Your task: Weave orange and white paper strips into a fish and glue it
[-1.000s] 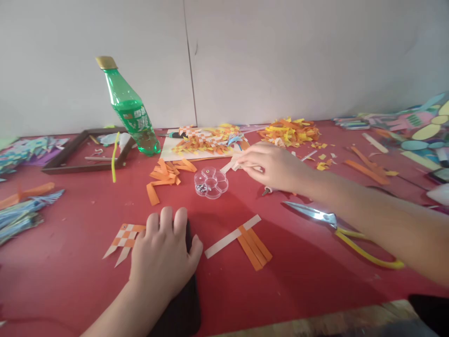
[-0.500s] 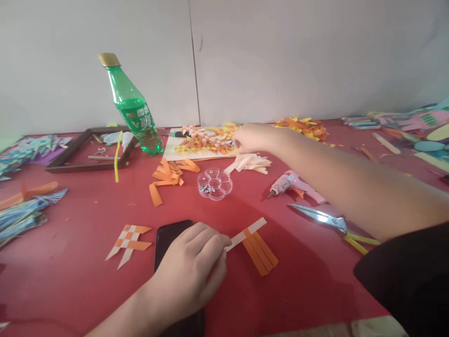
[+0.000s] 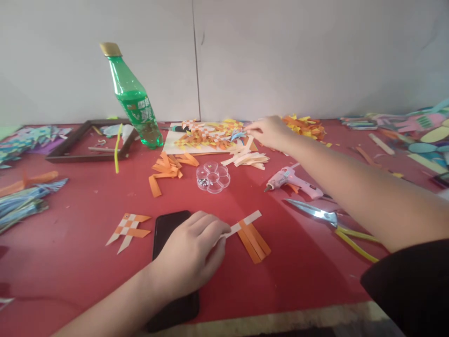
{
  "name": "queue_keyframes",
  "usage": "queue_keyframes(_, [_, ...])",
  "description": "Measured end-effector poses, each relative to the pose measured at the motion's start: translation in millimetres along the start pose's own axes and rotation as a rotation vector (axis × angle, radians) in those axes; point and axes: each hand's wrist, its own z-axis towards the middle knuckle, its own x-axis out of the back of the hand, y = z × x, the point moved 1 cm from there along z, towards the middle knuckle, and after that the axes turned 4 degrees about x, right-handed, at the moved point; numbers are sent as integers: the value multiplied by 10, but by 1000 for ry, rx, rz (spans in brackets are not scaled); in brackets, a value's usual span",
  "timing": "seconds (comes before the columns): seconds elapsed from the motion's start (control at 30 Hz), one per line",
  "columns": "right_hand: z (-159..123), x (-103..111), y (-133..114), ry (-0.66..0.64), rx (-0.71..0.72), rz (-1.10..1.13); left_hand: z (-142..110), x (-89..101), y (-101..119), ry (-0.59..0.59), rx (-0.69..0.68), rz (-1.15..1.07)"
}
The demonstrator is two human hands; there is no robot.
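My left hand [image 3: 192,252] lies near the table's front edge, partly over a black phone [image 3: 167,225]. Its curled fingers pinch the near end of a white paper strip [image 3: 248,220]. That strip crosses several orange strips [image 3: 255,242] lying side by side. My right hand [image 3: 271,132] reaches far across the table, fingers stretched towards a board heaped with woven orange, white and yellow paper pieces [image 3: 206,135]. Nothing shows in that hand. A loose bunch of cream strips [image 3: 247,159] lies just in front of it.
On the red table [image 3: 87,206] lie a clear flower-shaped bead box [image 3: 213,177], a pink glue gun [image 3: 293,180], yellow-handled scissors [image 3: 329,220], a woven orange-white piece [image 3: 129,228], folded orange strips [image 3: 167,171], a green bottle [image 3: 135,100], a wooden frame [image 3: 87,145] and paper scraps [image 3: 303,126].
My left hand slid off the phone to the right and pinched the white strip's end. My right hand dropped the cream strips and reached farther back to the woven pile.
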Motion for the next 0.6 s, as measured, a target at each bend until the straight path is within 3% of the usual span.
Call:
queue_keyframes(0.1, [-38,133,-47,287,0,145,-15,-11,191,-91,7,200])
queue_keyframes(0.2, [-193,255,-204,512,12,433,19,-31,348,-173,-53,224])
queue_keyframes(0.3, [-493,296,-479,484,42,706,170,-64,365,-189,48,251])
queue_keyframes(0.37, [-750,266,-681,396,76,818,306,-99,336,-214,197,271])
queue_keyframes(0.5, [-1227,93,-906,173,-139,986,496,-187,313,-285,371,197])
queue_keyframes(0.6, [-1448,-30,-904,132,-245,1018,510,-240,291,-309,394,111])
